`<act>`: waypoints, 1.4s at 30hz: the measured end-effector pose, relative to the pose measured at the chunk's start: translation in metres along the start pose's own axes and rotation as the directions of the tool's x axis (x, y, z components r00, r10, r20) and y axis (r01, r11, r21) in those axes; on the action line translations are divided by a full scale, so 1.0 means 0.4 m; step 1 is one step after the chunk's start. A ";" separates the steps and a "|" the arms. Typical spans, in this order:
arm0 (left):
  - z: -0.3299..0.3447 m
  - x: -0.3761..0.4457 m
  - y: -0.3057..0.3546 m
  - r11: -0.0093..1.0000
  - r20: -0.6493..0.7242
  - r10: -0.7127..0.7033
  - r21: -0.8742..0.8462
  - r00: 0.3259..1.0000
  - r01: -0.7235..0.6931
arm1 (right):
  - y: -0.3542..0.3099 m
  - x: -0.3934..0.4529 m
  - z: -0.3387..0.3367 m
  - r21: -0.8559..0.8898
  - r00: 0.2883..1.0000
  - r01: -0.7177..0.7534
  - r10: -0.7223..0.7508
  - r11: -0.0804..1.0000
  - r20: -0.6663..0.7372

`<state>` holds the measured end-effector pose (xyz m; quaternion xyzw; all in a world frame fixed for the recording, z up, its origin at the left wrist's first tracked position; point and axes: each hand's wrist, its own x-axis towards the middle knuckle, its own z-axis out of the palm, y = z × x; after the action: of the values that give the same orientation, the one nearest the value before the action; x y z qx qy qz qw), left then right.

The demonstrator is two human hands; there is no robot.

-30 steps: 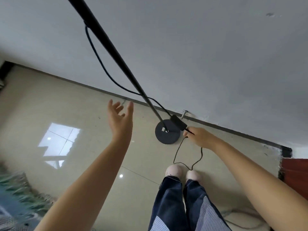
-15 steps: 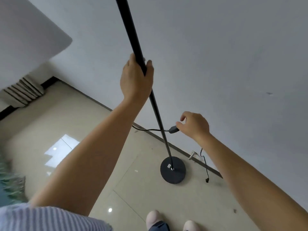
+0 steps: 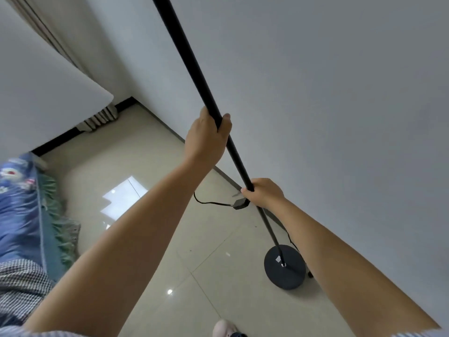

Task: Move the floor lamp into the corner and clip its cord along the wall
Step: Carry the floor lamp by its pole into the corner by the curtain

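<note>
A black floor lamp pole (image 3: 187, 57) rises from a round black base (image 3: 284, 267) that sits on the tiled floor close to the white wall. My left hand (image 3: 206, 137) is wrapped around the pole about midway up. Lower on the pole, my right hand (image 3: 263, 193) grips it too. The black cord (image 3: 209, 203) loops out left from an inline switch (image 3: 240, 204) just under my right hand. More cord runs down behind my right forearm toward the base. The white lampshade (image 3: 43, 88) fills the upper left.
A room corner with a dark baseboard (image 3: 124, 102) and hanging curtains (image 3: 99, 117) lies at the back left. A bed with blue patterned bedding (image 3: 21, 203) stands at the left. The white wall (image 3: 340, 105) runs along the right. My shoe (image 3: 224, 328) shows at the bottom.
My right hand has let go of the inline switch and closed on the pole lower down. My left hand keeps its grip. The view has swung left toward the corner.
</note>
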<state>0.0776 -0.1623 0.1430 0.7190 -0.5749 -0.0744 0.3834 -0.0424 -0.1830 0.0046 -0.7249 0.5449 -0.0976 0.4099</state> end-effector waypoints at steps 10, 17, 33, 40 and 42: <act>-0.202 0.120 -0.373 0.979 0.071 -0.125 -0.156 0.990 0.135 | -0.243 0.173 0.258 -0.083 0.999 0.052 -0.052 0.995 0.002; -0.286 0.321 -0.579 0.933 0.061 -0.173 -0.310 0.983 0.184 | -0.427 0.372 0.344 -0.224 0.993 0.118 -0.108 0.967 0.058; -0.716 1.126 -1.148 0.914 -0.056 -0.215 -0.362 0.975 0.181 | -1.193 1.120 0.526 -0.200 0.907 0.415 -0.387 0.888 0.165; -0.884 1.470 -1.509 0.911 -0.090 -0.208 -0.379 0.974 0.159 | -1.523 1.513 0.687 -0.210 0.885 0.463 -0.434 0.861 0.171; -0.925 1.576 -1.603 0.907 -0.096 -0.216 -0.387 0.972 0.163 | -1.616 1.621 0.723 -0.209 0.896 0.440 -0.412 0.873 0.164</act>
<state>0.9805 -0.5182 0.2021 0.6880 -0.4494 -0.1707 0.5437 0.8375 -0.5608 0.0730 -0.8758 0.3550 -0.0770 0.3177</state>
